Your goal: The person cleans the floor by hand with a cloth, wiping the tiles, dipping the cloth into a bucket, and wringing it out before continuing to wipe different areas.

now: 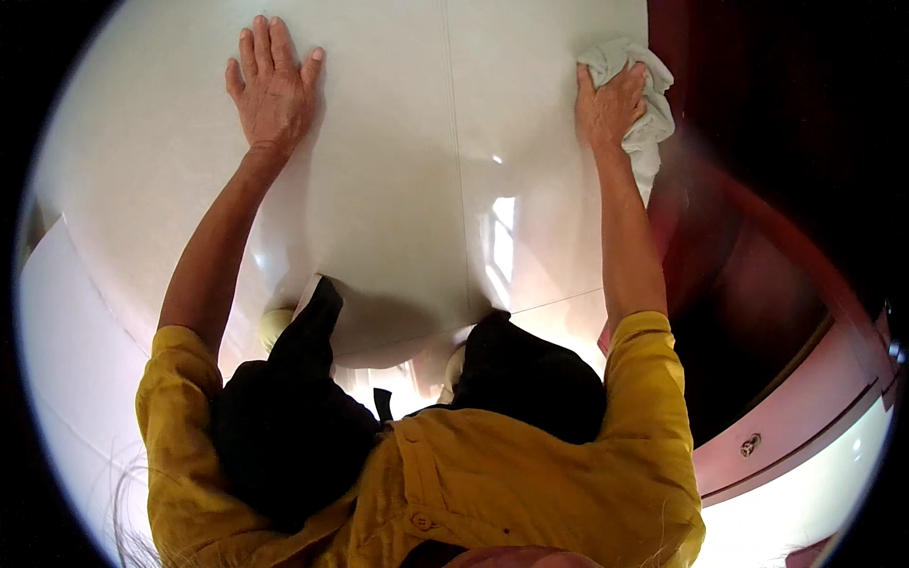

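My left hand [275,99] lies flat on the pale glossy tiled floor [379,142], fingers stretched out and thumb apart, with nothing in it. Over to the right, my right hand [611,109] presses on a crumpled whitish cloth [653,123], its fingertips partly buried in the folds. The cloth bunches around the fingers, and one end trails back beside my wrist. It lies on the tiles along the edge of a dark red surface.
Dark red furniture [805,251] runs down the right side, with a small metal knob [750,445] on its pinkish front. My bent knees in black trousers [530,379] are below my arms. Window light reflects off the tiles between my arms.
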A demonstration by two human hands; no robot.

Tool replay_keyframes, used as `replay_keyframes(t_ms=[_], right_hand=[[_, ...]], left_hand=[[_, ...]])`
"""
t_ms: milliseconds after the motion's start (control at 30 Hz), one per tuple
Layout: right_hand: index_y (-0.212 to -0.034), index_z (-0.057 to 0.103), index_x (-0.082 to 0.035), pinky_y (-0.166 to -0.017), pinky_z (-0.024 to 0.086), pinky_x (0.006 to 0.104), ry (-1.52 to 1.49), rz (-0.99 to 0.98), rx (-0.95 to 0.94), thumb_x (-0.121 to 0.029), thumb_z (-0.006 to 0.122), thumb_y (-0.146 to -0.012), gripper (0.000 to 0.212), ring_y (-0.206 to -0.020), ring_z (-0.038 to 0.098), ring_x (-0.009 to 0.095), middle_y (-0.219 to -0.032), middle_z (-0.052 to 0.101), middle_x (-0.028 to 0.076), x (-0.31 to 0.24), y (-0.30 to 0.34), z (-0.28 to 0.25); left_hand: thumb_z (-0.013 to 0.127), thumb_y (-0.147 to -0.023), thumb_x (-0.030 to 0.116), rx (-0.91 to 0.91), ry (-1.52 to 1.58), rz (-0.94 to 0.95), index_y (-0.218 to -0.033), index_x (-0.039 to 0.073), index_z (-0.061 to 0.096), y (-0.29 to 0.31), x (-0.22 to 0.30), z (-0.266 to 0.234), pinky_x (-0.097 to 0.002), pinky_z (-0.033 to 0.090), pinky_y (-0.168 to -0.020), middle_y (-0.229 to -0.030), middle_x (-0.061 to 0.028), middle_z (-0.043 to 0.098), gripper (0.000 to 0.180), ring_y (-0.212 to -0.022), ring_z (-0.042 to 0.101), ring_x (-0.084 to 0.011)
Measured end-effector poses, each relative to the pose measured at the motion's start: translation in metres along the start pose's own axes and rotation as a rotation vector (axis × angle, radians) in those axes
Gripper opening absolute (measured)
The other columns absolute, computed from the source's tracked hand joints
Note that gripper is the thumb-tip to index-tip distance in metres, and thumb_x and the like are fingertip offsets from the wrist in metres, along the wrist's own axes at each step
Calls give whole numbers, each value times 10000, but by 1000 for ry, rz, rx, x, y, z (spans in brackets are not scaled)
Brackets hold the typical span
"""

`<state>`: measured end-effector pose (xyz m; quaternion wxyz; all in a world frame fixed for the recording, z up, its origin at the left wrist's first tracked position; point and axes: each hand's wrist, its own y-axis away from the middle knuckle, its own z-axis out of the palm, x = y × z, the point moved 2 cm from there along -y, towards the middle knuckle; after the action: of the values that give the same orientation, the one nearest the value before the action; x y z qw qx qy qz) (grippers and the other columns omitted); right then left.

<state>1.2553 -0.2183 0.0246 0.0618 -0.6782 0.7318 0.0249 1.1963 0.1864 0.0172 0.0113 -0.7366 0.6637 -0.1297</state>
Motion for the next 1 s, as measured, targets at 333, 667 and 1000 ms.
replay_keyframes(t_ms=[333,667,1000], right_hand=[[-1324,383,87,-1028,223,510,-33,54,-46,-596,483,-827,850,-1303,255,373,-1377,305,248,-73,-111,-8],[-1265,492,10,-1012,264,498,-217,-450,132,-453,602,-793,670,-1301,325,304,-1338,458,138,-289,-57,17],[-1313,437,28,-1052,183,487,-410,-542,-118,-493,564,-813,733,-1342,252,303,-1437,337,157,-343,39,12]], left_hand=[[338,-946,467,-15,14,-50,-1435,59,223,5,-12,-14,-502,65,-1109,-1505,-128,204,647,-1399,138,-304],[362,-948,473,-34,-14,-80,-1430,48,233,13,-21,-13,-512,84,-1093,-1500,-123,210,655,-1393,144,-294],[412,-924,433,-195,-173,-94,-1418,52,296,17,-25,-13,-499,51,-1096,-1527,-114,134,634,-1413,84,-278]])
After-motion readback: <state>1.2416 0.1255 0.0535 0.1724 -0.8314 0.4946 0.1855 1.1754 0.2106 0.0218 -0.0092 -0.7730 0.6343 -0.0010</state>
